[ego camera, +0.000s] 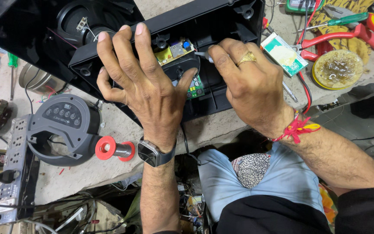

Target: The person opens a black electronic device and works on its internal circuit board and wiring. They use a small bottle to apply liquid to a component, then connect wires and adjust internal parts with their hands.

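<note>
- Grey control panel (63, 117) and red solder spool (114, 148) on counter (122, 125), left.
- Left hand (146, 86): fingers spread, pressed on black speaker housing (204, 26), gripping nothing.
- Circuit board (194, 88) between both hands.
- Right hand (247, 84): grip pinched on thin metal tool (203, 55), tip near board.
- Red pliers (347, 37) far right.

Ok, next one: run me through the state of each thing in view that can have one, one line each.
Black speaker housing: opened, circuit boards exposed.
Left hand: fingers spread, pressing on the housing edge.
Right hand: closed around a slim tool whose tip is inside the housing.
Speaker cone: exposed in the detached half.
Solder spool: lying on its side.
Red pliers: lying unused.
Wristwatch: screen dark.
</note>
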`<action>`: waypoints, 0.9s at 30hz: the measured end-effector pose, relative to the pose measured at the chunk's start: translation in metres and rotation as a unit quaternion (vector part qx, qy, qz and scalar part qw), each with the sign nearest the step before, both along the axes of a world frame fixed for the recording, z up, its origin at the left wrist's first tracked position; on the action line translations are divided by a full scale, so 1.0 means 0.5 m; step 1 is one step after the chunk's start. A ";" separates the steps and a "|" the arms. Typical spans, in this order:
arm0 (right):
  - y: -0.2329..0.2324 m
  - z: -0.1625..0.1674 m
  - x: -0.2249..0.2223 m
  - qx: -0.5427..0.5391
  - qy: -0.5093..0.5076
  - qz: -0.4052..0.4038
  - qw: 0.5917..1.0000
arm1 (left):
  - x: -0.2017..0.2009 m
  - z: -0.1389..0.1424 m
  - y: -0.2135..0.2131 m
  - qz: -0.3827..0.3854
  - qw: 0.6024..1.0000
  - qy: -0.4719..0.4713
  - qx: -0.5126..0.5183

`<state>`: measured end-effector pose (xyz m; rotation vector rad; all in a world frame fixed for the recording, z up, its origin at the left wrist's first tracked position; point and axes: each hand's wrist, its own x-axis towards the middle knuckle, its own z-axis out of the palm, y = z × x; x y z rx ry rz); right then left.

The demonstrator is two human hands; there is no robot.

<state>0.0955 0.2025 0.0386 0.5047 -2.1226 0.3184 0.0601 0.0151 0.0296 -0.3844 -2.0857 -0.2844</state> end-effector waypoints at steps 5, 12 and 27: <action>-0.018 0.039 0.030 0.014 0.005 -0.012 1.000 | 0.003 -0.003 0.000 0.009 1.000 0.003 -0.002; -0.010 0.087 0.026 -0.079 -0.109 0.025 0.991 | 0.002 -0.004 -0.003 0.014 1.000 0.010 -0.003; -0.003 0.065 0.008 -0.028 0.023 0.066 0.997 | -0.001 -0.012 -0.001 0.017 1.000 0.023 0.005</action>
